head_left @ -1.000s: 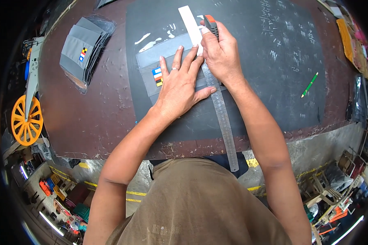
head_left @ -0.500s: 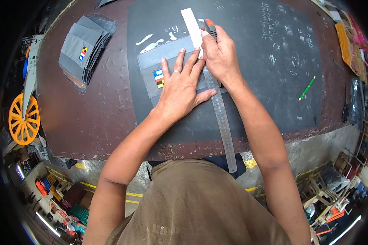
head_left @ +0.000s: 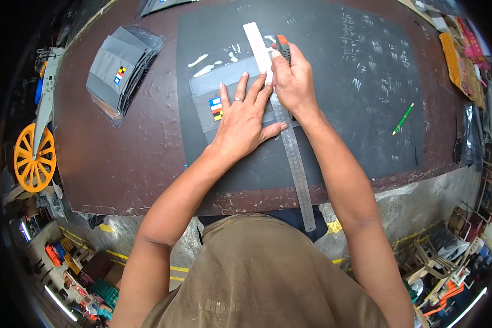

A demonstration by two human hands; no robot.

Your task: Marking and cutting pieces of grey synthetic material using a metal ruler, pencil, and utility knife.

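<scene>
The left hand point(head_left: 245, 121) is pressing flat, fingers spread, on a grey fabric piece point(head_left: 213, 87) and steel ruler point(head_left: 290, 147) — the right hand point(head_left: 293, 82) is gripping what looks like an orange-tipped utility knife point(head_left: 283, 46) beside the ruler, on the dark cutting mat point(head_left: 366, 109).

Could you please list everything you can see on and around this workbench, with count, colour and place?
metal ruler: one, silver, lengthwise down the mat, past the table's near edge
grey fabric piece: one, grey with a small coloured patch, under the left hand
utility knife: one, orange and black, in the right hand
cutting mat: one, dark grey, mid-table
bagged fabric stack: one, grey, far left
pencil: one, green, right of mat
wheel: one, orange, left of table
left hand: flat on the fabric
right hand: gripping the knife by the ruler
</scene>
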